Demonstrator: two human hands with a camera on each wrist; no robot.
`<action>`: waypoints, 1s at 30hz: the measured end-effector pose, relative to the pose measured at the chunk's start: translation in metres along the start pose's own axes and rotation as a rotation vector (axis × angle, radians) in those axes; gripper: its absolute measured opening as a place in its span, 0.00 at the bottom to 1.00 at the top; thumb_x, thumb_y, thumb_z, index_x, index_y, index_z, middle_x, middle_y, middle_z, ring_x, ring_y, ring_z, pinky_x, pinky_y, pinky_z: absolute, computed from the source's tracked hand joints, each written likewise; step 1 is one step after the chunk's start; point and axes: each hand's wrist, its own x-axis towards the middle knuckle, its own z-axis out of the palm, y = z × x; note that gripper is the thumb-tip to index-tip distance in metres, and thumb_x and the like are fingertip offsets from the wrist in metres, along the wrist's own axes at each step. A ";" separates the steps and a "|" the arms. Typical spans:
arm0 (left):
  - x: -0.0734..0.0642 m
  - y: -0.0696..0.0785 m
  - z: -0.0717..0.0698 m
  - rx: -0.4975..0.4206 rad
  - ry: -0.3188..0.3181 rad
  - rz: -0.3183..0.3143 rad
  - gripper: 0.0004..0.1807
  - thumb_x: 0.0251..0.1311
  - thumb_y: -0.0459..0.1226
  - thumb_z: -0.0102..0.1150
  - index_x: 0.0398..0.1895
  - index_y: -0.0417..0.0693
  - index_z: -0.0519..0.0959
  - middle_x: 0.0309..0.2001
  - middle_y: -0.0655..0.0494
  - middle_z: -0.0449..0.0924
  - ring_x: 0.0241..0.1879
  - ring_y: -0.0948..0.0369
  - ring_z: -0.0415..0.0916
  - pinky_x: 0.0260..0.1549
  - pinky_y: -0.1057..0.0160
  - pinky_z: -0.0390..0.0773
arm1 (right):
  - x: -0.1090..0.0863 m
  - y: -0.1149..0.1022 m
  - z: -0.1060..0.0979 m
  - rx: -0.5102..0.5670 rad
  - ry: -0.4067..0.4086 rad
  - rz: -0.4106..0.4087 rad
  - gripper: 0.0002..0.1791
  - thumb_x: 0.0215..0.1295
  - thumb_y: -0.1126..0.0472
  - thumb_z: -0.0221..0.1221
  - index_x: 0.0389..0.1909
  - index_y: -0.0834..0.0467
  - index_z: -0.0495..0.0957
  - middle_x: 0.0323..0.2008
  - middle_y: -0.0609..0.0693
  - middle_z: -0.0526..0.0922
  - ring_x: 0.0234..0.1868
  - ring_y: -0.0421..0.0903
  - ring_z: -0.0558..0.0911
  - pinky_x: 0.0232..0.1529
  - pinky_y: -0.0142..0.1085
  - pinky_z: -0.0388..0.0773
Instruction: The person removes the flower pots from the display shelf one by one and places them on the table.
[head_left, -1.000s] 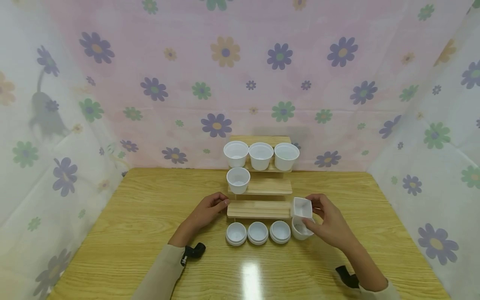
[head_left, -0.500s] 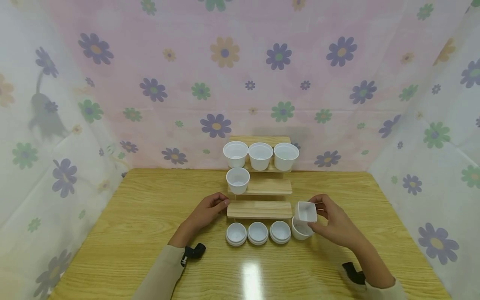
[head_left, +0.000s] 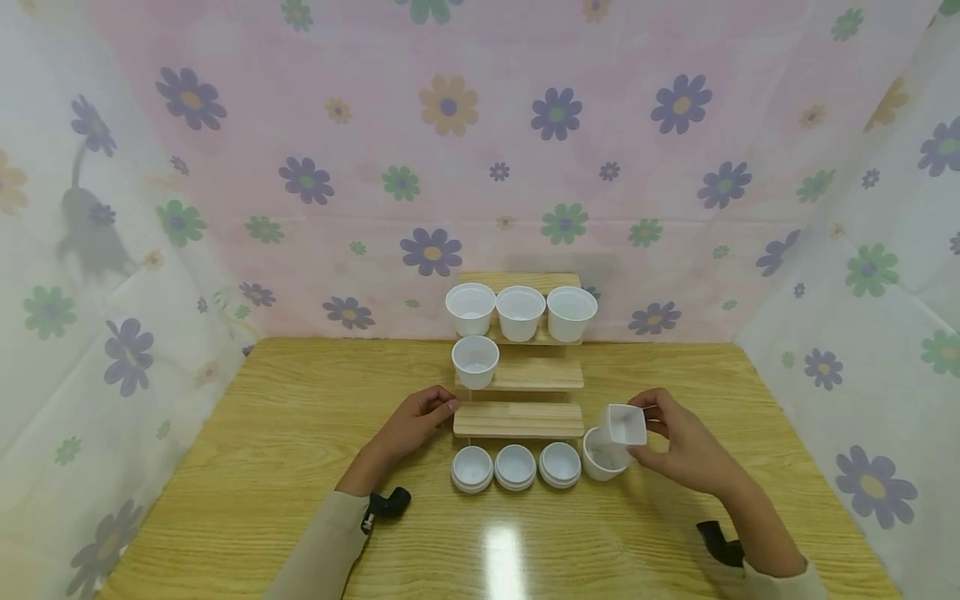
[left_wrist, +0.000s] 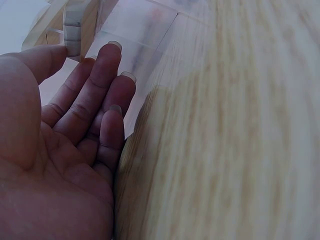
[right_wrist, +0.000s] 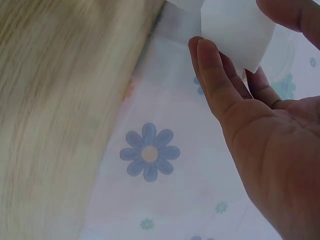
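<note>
My right hand [head_left: 682,446] holds a small square white pot [head_left: 627,425] between thumb and fingers. It is above and slightly right of a round white pot [head_left: 600,467] on the table and overlaps its rim in the head view. In the right wrist view the square pot [right_wrist: 237,32] shows its smooth side against the fingers. My left hand [head_left: 416,425] grips the left end of the lowest board of a wooden tiered shelf [head_left: 517,419]; in the left wrist view its thumb and index finger meet at the board's end [left_wrist: 73,30], the other fingers loosely bent.
Three round white pots [head_left: 521,315] stand on the top tier and one [head_left: 476,363] on the left of the middle tier. In front of the shelf, three low round white pots [head_left: 516,468] form a row. Flowered cloth [head_left: 337,275] surrounds the wooden table [head_left: 315,375].
My right hand has carried the square pot right, away from the lowest board's end. The left hand and the other pots have stayed in place.
</note>
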 end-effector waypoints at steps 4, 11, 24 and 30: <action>-0.001 0.001 0.000 0.000 -0.003 0.004 0.12 0.82 0.43 0.54 0.53 0.45 0.82 0.41 0.53 0.84 0.44 0.52 0.81 0.47 0.59 0.80 | -0.002 0.001 -0.006 -0.019 0.007 0.004 0.31 0.60 0.74 0.74 0.60 0.66 0.68 0.57 0.60 0.79 0.57 0.61 0.83 0.59 0.26 0.77; -0.001 0.002 0.000 0.007 -0.003 0.008 0.12 0.82 0.43 0.54 0.53 0.46 0.82 0.41 0.53 0.83 0.44 0.52 0.81 0.47 0.59 0.80 | -0.005 0.005 -0.015 -0.015 0.011 0.020 0.32 0.60 0.74 0.74 0.60 0.66 0.68 0.57 0.60 0.78 0.58 0.61 0.83 0.59 0.23 0.76; 0.000 0.002 -0.001 0.007 0.000 0.002 0.12 0.82 0.43 0.55 0.53 0.46 0.82 0.41 0.54 0.84 0.43 0.53 0.81 0.47 0.59 0.80 | -0.012 0.011 -0.029 -0.077 -0.016 0.041 0.32 0.60 0.73 0.74 0.60 0.68 0.67 0.57 0.63 0.79 0.57 0.64 0.84 0.57 0.36 0.83; 0.000 0.001 0.000 0.007 0.000 0.011 0.12 0.82 0.43 0.55 0.52 0.45 0.82 0.41 0.54 0.84 0.43 0.52 0.81 0.47 0.59 0.80 | -0.014 0.014 -0.035 -0.071 -0.058 0.072 0.31 0.61 0.72 0.74 0.60 0.67 0.66 0.57 0.62 0.78 0.59 0.66 0.83 0.57 0.51 0.83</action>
